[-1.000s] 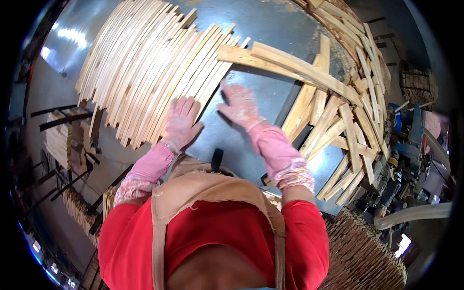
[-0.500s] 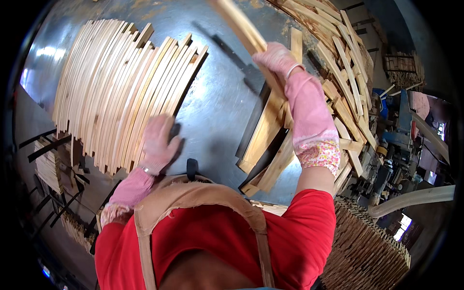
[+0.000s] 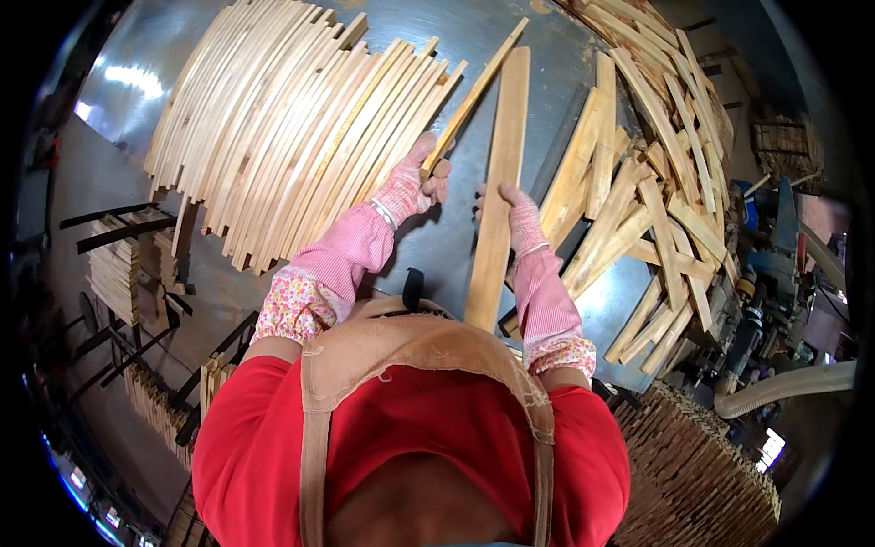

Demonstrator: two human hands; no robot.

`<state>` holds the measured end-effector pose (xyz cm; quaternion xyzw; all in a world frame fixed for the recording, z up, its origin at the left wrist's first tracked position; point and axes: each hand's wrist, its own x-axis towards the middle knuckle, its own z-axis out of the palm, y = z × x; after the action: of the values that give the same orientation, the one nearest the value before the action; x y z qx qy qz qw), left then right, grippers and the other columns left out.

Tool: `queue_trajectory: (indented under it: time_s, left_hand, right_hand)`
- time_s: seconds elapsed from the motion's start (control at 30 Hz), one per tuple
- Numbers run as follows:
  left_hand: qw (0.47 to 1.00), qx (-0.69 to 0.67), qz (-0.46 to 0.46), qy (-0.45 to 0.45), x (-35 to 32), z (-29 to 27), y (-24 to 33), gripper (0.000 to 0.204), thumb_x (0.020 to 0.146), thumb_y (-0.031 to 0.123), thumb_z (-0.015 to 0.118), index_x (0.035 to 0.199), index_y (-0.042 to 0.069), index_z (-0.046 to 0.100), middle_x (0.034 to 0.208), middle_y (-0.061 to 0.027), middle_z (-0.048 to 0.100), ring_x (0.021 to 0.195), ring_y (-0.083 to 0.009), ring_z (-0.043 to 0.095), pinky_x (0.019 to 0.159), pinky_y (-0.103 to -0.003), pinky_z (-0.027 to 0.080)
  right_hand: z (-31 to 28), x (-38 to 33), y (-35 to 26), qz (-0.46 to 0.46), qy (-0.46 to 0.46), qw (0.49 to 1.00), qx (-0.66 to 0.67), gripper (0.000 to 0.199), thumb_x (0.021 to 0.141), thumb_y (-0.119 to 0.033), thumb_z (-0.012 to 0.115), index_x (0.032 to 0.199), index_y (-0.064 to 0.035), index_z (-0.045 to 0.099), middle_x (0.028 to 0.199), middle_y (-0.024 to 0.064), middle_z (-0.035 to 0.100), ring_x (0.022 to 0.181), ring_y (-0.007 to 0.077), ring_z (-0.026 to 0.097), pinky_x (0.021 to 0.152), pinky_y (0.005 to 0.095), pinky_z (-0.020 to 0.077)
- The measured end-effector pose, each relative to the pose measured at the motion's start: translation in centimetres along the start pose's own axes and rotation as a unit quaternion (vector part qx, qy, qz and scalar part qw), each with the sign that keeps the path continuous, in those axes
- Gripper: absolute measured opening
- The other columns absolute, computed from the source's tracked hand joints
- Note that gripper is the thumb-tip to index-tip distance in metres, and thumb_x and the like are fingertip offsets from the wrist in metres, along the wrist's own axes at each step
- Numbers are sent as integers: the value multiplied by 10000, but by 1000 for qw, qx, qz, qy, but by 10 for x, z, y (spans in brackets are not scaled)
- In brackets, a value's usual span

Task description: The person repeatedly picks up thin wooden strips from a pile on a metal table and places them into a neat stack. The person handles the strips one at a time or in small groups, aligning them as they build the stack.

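My left hand (image 3: 410,185), in a pink-and-white glove, is closed around the near end of a narrow wooden strip (image 3: 478,87). That strip slants up and away to the right, just beside a row of wooden strips (image 3: 283,128) lying side by side. A wider flat wooden strip (image 3: 504,118) is gripped in my right hand (image 3: 526,223), also gloved, with fingers wrapped around its middle. Its near end reaches close to my apron (image 3: 410,351). The two held strips are apart from each other.
A metal tabletop (image 3: 433,251) lies under the wood. To the right is a jumbled pile of loose strips (image 3: 670,251). Stacked wood (image 3: 702,456) stands at the lower right, near machinery and a pale hose (image 3: 788,383). Black metal bars (image 3: 123,235) jut out at the left.
My right hand has come nearer from the far side, bringing wood with it. My left hand has left the row's near end and now grips a strip. Loose pieces on the right have shifted.
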<state>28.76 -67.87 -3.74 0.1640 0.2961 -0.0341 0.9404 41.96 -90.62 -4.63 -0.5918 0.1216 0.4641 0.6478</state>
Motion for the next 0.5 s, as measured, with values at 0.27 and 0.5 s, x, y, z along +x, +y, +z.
queue_trajectory:
  time_s: [0.27,0.5]
  left_hand:
    - [933,-159,-28,-322,-60,30,-1,870,954,645,690,1539,38,474,752,-29,582,543,-178,525,570,-392,482]
    - [920,-149,-104,-347,-98,11,-7,872,960,548,633,1551,-69,458,986,-254,727,734,-391,703,750,-579,586]
  right_hand:
    - [68,118,86,140,-334,911,199,396,987,-402,669,1209,-73,677,997,133,750,743,297,728,619,446,591]
    - [129,57,25,-21,-140,933,332,731,994,-652,648,1372,-28,620,1192,157,730,899,307,714,798,477,633]
